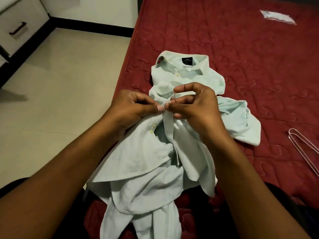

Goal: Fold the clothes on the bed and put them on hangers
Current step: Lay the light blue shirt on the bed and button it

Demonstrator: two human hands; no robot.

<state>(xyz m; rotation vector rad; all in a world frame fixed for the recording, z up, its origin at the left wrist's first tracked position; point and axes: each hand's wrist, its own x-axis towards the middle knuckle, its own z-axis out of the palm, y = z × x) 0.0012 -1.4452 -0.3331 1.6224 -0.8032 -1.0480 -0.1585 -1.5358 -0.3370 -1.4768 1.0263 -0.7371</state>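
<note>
1. Head view: a pale mint shirt (155, 161) is lying crumpled on the red bed (241, 57), collar farthest away.
2. The left hand (131, 109) and right hand (193, 104) are both pinching its front placket at a button.
3. Likely risk: the bunched fabric is misaligning the two fronts, so the button may be entering the wrong hole.

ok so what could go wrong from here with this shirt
1. The left hand and right hand pinch the shirt front at one spot while the cloth below bunches, so a button may meet the wrong hole.
2. The sleeve lies crumpled on the mattress; creases may stay.
3. The wire hanger lies off to the right; reaching for it might drag the shirt.
</note>
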